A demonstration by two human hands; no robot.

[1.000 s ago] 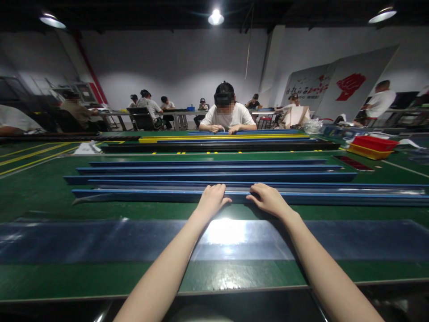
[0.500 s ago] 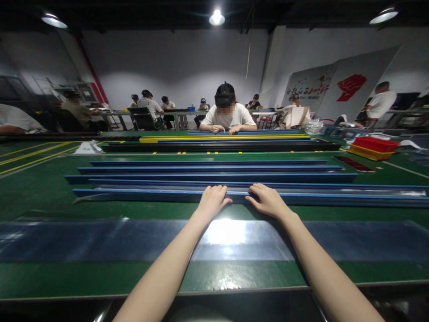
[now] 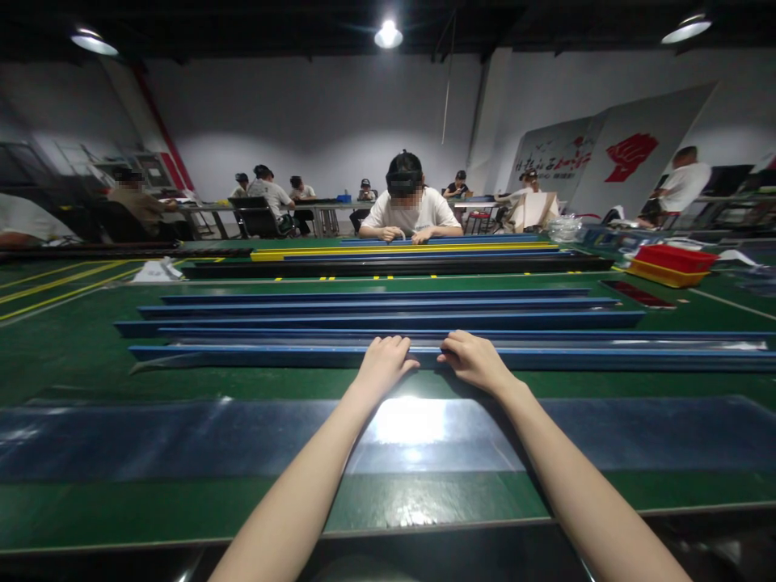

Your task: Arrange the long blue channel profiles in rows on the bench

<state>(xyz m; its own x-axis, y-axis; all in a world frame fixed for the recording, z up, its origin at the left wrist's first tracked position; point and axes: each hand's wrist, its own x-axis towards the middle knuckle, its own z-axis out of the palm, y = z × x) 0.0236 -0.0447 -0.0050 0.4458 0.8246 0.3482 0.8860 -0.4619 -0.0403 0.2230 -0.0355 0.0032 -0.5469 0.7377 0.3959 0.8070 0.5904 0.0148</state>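
Note:
A long blue channel strip point(image 3: 272, 356) lies crosswise on the green table, with a shiny clear lining showing inside it. My left hand point(image 3: 384, 360) is closed over its near edge, fingers over the top and thumb on my side. A short way to the right, my right hand point(image 3: 478, 360) grips the same strip, its fingers curled into the channel. Between the two hands a short stretch of the strip is bare. What the fingertips press on inside is hidden. On my side of it a flat clear plastic sheet point(image 3: 182, 440) reflects the lamp.
Several more blue strips point(image 3: 376, 321) lie parallel just beyond. Farther off are a black strip point(image 3: 400, 265) and yellow strips point(image 3: 400, 253). A red and yellow bin point(image 3: 672, 265) and a dark phone-like slab point(image 3: 639, 294) are at the right. A person point(image 3: 412, 210) works opposite.
My right hand has moved slightly left along the blue channel strip, and its thumb has drawn in closer to the fingers. My left hand stays in place.

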